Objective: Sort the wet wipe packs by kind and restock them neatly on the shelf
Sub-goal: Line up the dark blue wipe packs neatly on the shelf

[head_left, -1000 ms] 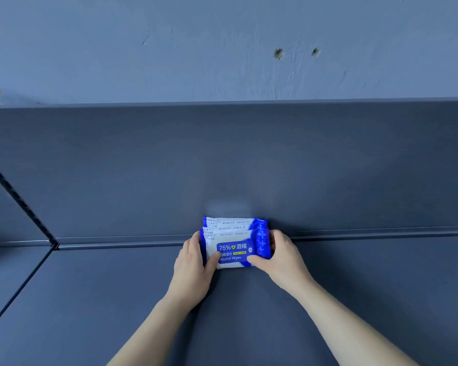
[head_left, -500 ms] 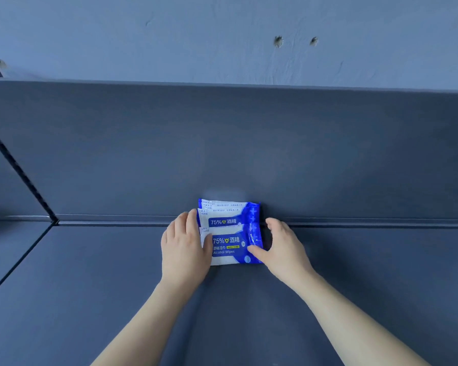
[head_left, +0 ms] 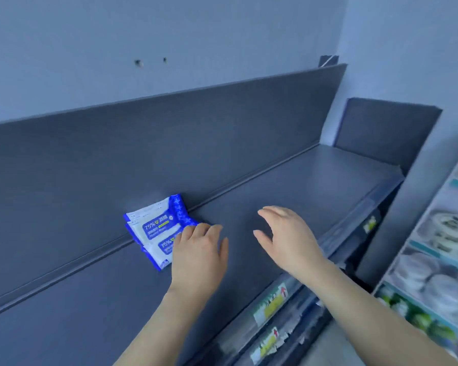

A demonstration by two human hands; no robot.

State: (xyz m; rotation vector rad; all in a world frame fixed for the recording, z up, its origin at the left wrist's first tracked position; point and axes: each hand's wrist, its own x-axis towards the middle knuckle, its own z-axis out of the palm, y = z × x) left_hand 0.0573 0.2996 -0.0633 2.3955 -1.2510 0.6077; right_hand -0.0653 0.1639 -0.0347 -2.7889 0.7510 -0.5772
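Lying at the back: two blue-and-white wet wipe packs (head_left: pixel 155 228), each printed "75%", overlapping; the farther one leans on the back panel (head_left: pixel 169 143), the nearer one lies flat on the shelf (head_left: pixel 302 186).
Person's left hand (head_left: pixel 198 256): palm down, fingers straight and close together, holding nothing; its fingertips sit over the packs' near right corner, though from this angle I can't tell whether they touch the wrapper.
Person's right hand (head_left: pixel 288 239): spread and relaxed, thumb apart from the fingers, hovering over bare shelf, well apart from the packs and to their right.
Shelf surface: dark grey, running off toward the right corner of the room.
Front edge: a price-label strip (head_left: pixel 273 303) with yellow and red tags, too blurred to read.
Neighbouring rack (head_left: pixel 447 247): off to the right, stocked with pale round goods and something green lower down, all smeared.
Wall (head_left: pixel 196 35): pale blue, with two small holes (head_left: pixel 137 62) above the back panel.
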